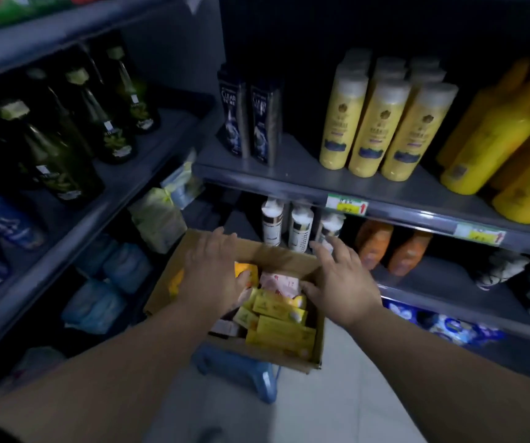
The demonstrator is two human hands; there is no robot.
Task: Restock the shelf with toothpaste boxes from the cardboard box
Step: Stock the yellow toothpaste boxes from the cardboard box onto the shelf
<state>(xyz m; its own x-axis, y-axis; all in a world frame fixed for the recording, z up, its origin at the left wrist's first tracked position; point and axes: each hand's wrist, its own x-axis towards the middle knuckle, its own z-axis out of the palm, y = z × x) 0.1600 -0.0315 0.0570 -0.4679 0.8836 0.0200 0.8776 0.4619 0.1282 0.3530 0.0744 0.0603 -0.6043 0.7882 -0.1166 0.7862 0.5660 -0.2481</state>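
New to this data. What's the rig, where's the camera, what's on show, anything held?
There is no machine here. A person works with two bare hands, and the one picture comes from a wide-angle camera worn on their head. It looks forward and down, which is why the shelf lines bend.

The left hand and right hand reach over an open cardboard box. The box sits on a blue stool.

Inside it lie yellow toothpaste boxes and a pink box.

Both hands have straight, spread fingers, and neither grips anything.

Shop shelves around them carry yellow bottles and dark green bottles.
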